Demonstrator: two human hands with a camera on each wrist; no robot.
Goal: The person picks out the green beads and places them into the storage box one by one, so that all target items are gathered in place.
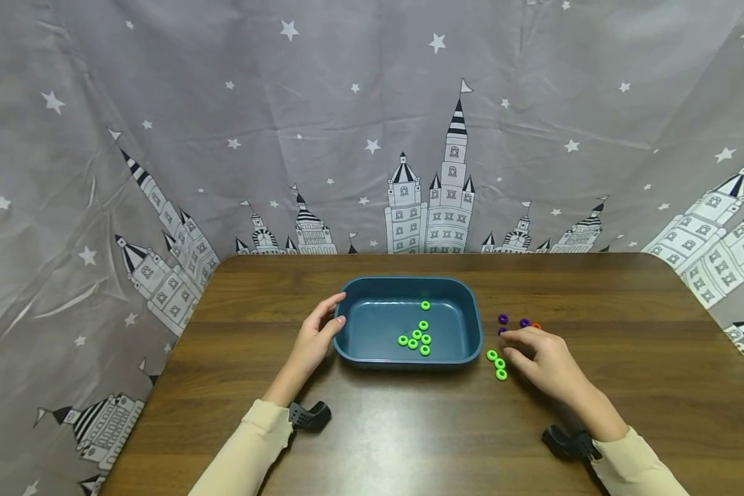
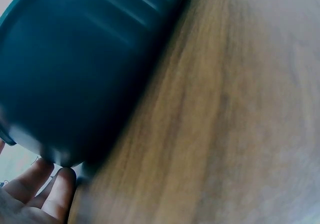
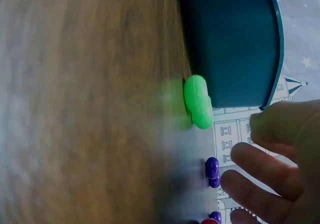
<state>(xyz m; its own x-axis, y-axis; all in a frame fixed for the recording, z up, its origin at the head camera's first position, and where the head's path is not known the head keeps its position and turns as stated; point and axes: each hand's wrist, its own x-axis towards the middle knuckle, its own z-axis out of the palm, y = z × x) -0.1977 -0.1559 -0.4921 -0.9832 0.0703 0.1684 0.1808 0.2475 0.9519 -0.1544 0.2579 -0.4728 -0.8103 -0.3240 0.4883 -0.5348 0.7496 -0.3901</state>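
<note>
Tray: the blue tray (image 1: 372, 317) stood mid-table; it looked stiff and light, best steadied by its left or right rim.
Left hand: the left hand (image 1: 315, 332) rested its fingertips against the tray's left end, thumb and forefinger apart.
Right hand: the right hand (image 1: 548, 357) hung right of the tray, fingers loosely spread, nothing visible between them; whether one touched the nearer purple ring I could not tell.
Loose green rings: the loose green rings (image 1: 500, 363) lay just right of the tray; glossy, probably hard, light and slippery, suiting a fingertip pinch across the outer edge.
Purple rings: the purple rings (image 1: 503, 319) lay farther back, likely handling alike.
</note>
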